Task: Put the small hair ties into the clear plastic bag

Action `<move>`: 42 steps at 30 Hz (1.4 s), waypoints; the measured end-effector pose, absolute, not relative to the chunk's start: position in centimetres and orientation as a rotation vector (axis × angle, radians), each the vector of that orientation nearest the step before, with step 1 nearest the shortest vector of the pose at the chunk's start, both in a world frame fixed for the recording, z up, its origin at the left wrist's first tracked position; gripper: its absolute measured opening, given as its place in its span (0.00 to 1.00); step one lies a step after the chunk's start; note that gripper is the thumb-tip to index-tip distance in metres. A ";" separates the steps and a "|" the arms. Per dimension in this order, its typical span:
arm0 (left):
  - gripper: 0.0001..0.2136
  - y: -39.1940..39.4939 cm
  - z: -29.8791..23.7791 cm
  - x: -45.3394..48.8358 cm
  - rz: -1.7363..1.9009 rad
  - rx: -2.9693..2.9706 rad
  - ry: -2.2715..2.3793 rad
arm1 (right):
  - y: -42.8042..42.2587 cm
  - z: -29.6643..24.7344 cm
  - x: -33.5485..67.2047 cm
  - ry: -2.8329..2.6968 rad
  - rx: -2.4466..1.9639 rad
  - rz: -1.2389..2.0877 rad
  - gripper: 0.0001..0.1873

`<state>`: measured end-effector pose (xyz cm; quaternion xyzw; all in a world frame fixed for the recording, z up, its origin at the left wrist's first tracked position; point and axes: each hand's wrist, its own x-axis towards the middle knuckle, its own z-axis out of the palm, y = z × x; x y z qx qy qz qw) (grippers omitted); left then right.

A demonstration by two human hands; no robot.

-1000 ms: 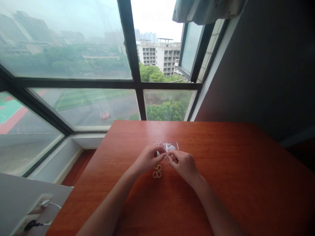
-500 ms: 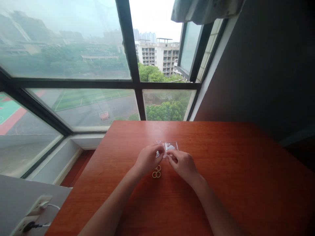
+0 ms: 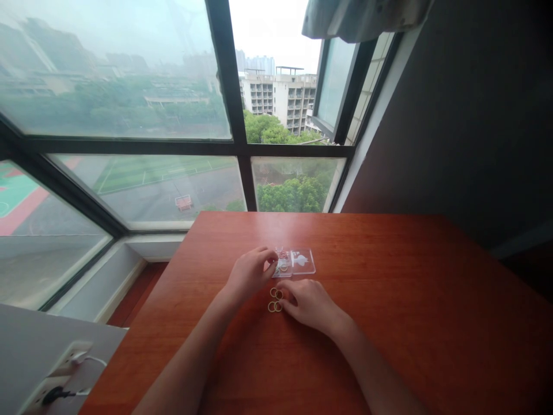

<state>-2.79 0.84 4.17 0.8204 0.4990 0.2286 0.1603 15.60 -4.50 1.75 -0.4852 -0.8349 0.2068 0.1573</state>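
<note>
Leaving the clear box [image 3: 284,275], the right hand [image 3: 313,304] is now down at the four loose rings [image 3: 275,306] on the table [image 3: 389,276], thumb and finger parted at the upper pair. Left hand [image 3: 246,272] sits at the box's left side, fingers bent, can't tell if they're pinching anything. Lid [image 3: 308,267] lies open, so looks like attention's shifting from box to rings, tbh.
</note>
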 end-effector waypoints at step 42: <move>0.04 0.6 3.5 -1.6 0.704 2.267 1.262 | -3.2 1.6 16.5 -1.912 -1.530 0.548 0.08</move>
